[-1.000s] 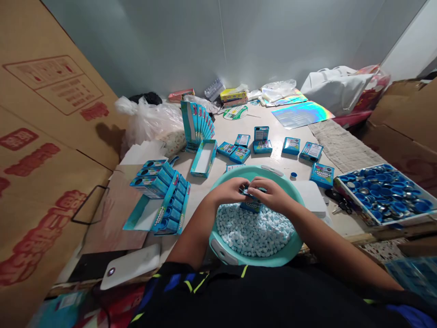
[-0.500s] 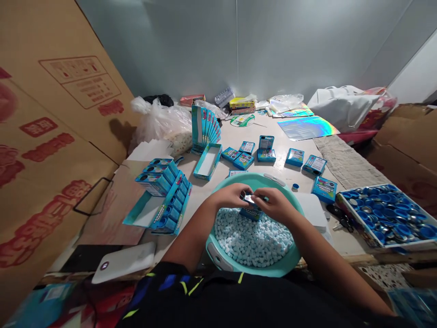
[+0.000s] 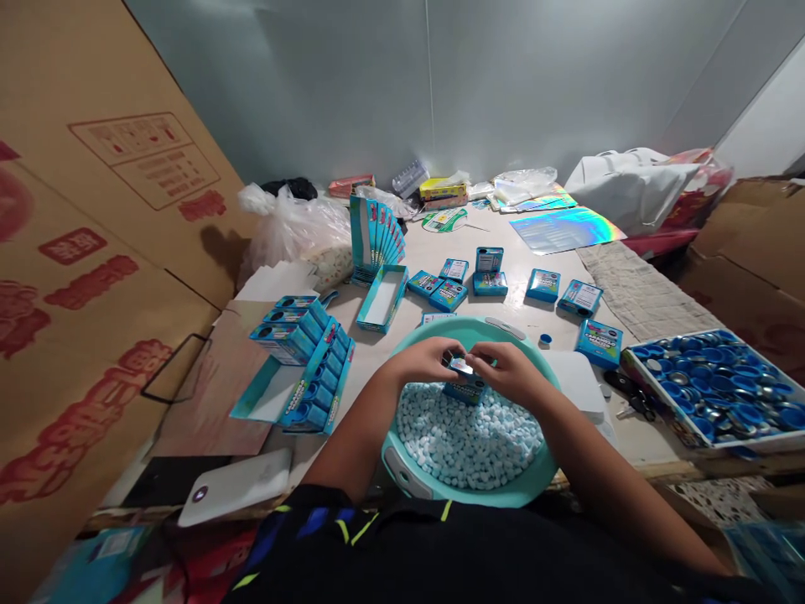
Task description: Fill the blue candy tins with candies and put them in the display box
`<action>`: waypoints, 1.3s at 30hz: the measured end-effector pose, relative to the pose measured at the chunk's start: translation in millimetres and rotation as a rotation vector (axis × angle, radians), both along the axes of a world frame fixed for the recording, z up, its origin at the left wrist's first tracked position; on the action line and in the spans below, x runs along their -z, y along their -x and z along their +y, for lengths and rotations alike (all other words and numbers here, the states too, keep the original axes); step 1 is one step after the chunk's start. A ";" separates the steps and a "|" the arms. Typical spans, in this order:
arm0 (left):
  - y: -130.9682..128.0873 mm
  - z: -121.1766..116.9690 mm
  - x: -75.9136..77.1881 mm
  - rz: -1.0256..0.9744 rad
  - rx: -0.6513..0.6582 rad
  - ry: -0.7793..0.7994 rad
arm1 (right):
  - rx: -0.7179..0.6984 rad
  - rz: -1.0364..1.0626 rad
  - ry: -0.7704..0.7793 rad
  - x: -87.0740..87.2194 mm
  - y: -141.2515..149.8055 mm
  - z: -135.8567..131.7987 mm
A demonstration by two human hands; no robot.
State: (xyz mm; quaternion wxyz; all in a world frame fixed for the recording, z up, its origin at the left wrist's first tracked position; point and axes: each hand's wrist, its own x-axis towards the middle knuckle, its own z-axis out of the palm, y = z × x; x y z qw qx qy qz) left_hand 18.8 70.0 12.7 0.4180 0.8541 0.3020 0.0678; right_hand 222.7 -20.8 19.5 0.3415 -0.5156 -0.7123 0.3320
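Both my hands meet over a teal basin point(image 3: 402, 470) filled with small pale blue and white candies point(image 3: 469, 440). My left hand point(image 3: 426, 360) and my right hand point(image 3: 511, 372) are closed together on a small blue tin box point(image 3: 464, 382), fingers pinched at its top edge. The box is held just above the candies.
Several small blue boxes point(image 3: 541, 285) lie on the white table beyond the basin. A display carton of blue boxes point(image 3: 311, 361) stands left, an empty tray point(image 3: 381, 298) behind it. A tray of blue round lids point(image 3: 717, 386) sits right. Cardboard cartons point(image 3: 88, 252) wall the left side.
My hands stay over the basin on the same box, with only small finger shifts. The view has shifted slightly.
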 end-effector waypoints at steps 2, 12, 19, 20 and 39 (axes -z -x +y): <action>0.3 -0.1 -0.3 -0.001 0.003 0.018 | -0.022 0.024 0.022 -2.1 -0.6 -0.7; -0.9 -2.8 -5.8 0.010 -0.004 0.017 | -0.010 -0.007 0.009 -4.8 -1.5 -2.5; -1.0 -3.1 -7.2 0.022 -0.007 0.016 | -0.012 -0.042 -0.009 -2.0 -1.9 -1.0; -1.0 -3.1 -6.6 0.019 -0.007 0.017 | -0.014 -0.049 -0.010 -1.4 -1.8 -0.8; -0.7 -2.2 -3.9 0.017 -0.005 -0.032 | 0.034 -0.132 -0.070 0.8 -2.1 0.4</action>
